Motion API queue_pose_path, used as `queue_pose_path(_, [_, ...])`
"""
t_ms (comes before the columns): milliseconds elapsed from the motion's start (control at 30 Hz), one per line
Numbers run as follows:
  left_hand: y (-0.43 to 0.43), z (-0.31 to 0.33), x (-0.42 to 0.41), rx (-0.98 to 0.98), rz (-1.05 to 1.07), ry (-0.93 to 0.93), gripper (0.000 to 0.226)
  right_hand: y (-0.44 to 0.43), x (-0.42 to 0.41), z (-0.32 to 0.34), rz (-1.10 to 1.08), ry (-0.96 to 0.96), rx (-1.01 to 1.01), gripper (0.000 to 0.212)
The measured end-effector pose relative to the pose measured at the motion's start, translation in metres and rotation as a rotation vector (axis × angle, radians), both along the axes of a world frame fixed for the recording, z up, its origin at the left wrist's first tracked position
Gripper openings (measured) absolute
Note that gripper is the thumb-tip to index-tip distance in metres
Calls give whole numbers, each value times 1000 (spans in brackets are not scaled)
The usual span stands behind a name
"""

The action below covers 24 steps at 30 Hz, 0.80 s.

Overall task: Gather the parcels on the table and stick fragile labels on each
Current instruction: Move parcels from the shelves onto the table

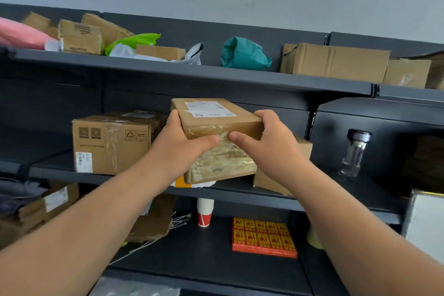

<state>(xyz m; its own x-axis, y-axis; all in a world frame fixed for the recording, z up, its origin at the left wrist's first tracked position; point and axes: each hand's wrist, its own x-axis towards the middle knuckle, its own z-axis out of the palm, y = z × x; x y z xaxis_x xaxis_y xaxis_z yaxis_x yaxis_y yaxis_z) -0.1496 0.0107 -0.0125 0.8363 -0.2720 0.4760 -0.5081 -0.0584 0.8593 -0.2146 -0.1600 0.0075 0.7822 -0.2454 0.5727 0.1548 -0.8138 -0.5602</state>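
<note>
A: Parcel label txt?
B: Too small, blurry.
A: Box behind it?
B: Small box mostly covered by parcel + right grip. Yellow thing under parcel, can't ID.
A: Edges?
B: Pink bag cut off left, white box cut off right. Cup top hidden by shelf. Pale roll half behind right forearm.

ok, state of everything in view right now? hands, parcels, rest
Taped parcel, sealed, shipping label up, held in both hands.
Left hand, grips its left end.
Right hand, grips its right end.
Large carton, shut, standing on the middle shelf.
Glass jar, lid on, upright.
Fragile label sheet, lying flat on the lower shelf.
Teal bag, crumpled, on the top shelf.
</note>
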Motion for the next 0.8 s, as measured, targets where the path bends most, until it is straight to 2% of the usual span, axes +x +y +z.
queue_pose_path(333, [-37,-27,-149,1,-82,-141,66,-36,-156,-32,10,-80,89,60])
queue_pose_path(600, [-111,-46,-209,47,-284,-159,81,-94,-248,-57,-163,-110,166,59])
queue_pose_path(800, [-178,-56,-247,79,-514,-190,75,-141,-314,-75,-339,-154,230,58])
